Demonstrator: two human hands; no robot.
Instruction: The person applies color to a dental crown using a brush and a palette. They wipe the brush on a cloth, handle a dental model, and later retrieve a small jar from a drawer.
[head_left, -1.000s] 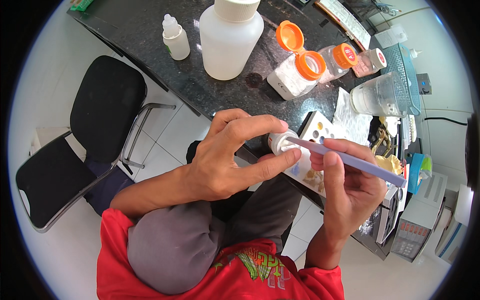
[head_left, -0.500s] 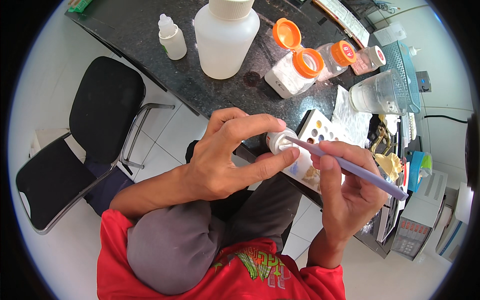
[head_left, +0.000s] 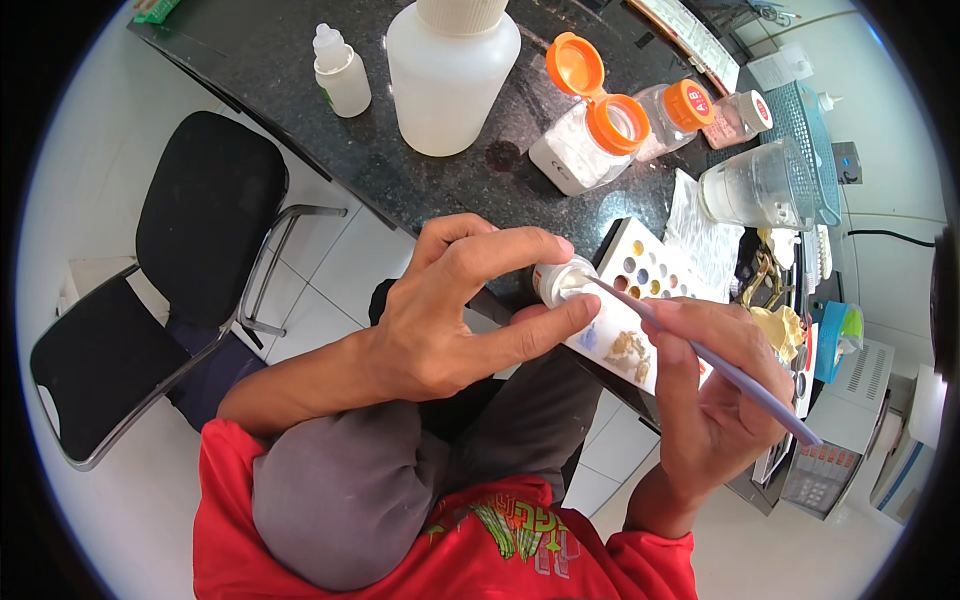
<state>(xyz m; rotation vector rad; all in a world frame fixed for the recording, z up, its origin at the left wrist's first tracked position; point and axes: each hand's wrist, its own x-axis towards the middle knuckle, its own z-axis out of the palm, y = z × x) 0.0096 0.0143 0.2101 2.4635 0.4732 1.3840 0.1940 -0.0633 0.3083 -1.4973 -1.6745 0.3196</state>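
My left hand (head_left: pixel 470 310) is closed around a small white jar (head_left: pixel 549 285), thumb and fingers pinching its sides, with the mouth tilted toward my right hand. My right hand (head_left: pixel 715 380) grips a slender lavender brush-like tool (head_left: pixel 745 382) like a pen. Its thin tip reaches the jar's mouth, close to my left thumb; whitish material shows there. Beneath both hands lies a white palette (head_left: pixel 598 345) with round wells of coloured pastes and blue and brown smears on its flat part. The palette sits at the edge of the dark countertop (head_left: pixel 480 190).
Beyond my hands stand a large white bottle (head_left: pixel 450 85), a small dropper bottle (head_left: pixel 343 80), an open orange-capped powder jar (head_left: pixel 590 145) and a clear cup (head_left: pixel 755 190). A teal basket (head_left: pixel 815 150) and yellowish casts (head_left: pixel 778 330) are at right. A black chair (head_left: pixel 210 200) stands left.
My right hand has shifted slightly right and down, and the tool's rear end has swung lower. Its tip stays by the jar's mouth. My left hand is almost still.
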